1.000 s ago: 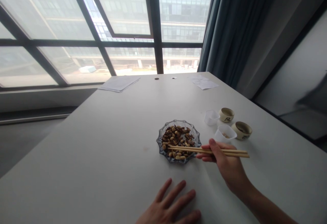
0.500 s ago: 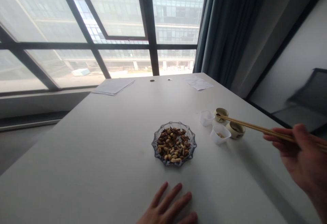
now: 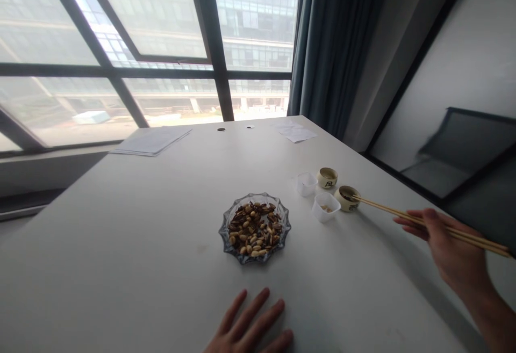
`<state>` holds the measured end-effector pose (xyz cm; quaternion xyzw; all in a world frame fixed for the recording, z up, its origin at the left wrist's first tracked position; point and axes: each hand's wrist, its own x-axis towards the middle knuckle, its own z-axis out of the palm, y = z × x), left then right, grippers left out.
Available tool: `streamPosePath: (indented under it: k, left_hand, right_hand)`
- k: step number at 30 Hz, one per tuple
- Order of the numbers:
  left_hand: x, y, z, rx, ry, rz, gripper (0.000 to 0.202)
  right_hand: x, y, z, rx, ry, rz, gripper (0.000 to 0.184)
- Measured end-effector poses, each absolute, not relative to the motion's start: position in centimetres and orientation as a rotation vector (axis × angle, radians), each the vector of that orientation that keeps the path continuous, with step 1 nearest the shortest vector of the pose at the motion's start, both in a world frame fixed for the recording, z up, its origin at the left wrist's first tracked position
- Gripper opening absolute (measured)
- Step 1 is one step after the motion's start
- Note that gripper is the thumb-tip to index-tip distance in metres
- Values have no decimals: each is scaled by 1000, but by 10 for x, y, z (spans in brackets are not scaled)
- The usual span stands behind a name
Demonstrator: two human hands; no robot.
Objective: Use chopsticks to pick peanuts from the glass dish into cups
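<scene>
My right hand [image 3: 455, 245] holds a pair of wooden chopsticks [image 3: 397, 211], with their tips at the mouth of the nearer beige ceramic cup [image 3: 342, 205]. Whether the tips pinch anything cannot be made out. Behind it stands a second beige cup [image 3: 328, 184] with a dark mark. To their left are a white plastic cup [image 3: 322, 216] with a few pale pieces inside and another white plastic cup [image 3: 305, 191]. A scalloped glass bowl [image 3: 224, 240] holds mixed nuts and seeds [image 3: 256, 232]. Below the bowl, my left hand [image 3: 253, 326] lies on the table, fingers spread, holding nothing.
The white table [image 3: 133, 256] reaches to the windows. Sheets of paper [image 3: 151, 141] lie at its far left, and another paper [image 3: 296, 131] at the far right. A blue curtain [image 3: 322, 47] hangs behind. A dark chair [image 3: 463, 138] shows at the right.
The view has turned right. The chopstick tips have moved from the farther ceramic cup, where they pinched a small dark piece, to the nearer one. My left hand stays flat.
</scene>
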<state>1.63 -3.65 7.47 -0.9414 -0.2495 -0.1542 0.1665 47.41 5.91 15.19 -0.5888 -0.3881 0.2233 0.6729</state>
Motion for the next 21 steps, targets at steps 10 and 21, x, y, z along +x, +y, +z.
streamPosePath:
  k: [10, 21]
  left_hand:
    - [18, -42, 71, -2730, -758, -437, 54]
    - [19, -43, 68, -2682, -767, -442, 58]
  right_hand:
    - [420, 54, 183, -1190, -1107, 500, 34]
    - [288, 59, 182, -714, -1785, 1130, 26]
